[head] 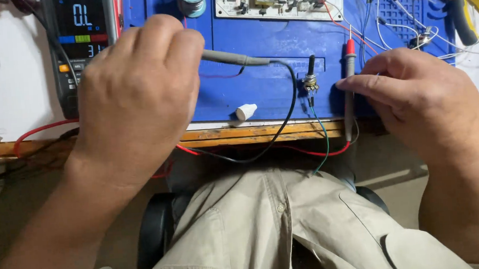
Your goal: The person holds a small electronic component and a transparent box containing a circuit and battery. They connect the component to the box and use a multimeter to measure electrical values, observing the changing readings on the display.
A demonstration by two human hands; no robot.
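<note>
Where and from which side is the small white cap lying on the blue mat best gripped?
Pinch the white cap across its wider round end, from above. It lies on its side near the blue mat front edge, apart from the black lead, so both flanks look free.

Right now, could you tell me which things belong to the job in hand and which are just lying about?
In use:
left hand
black probe
right hand
red probe
potentiometer
multimeter

Lying about:
circuit board
solder spool
white cap
yellow pliers
</note>
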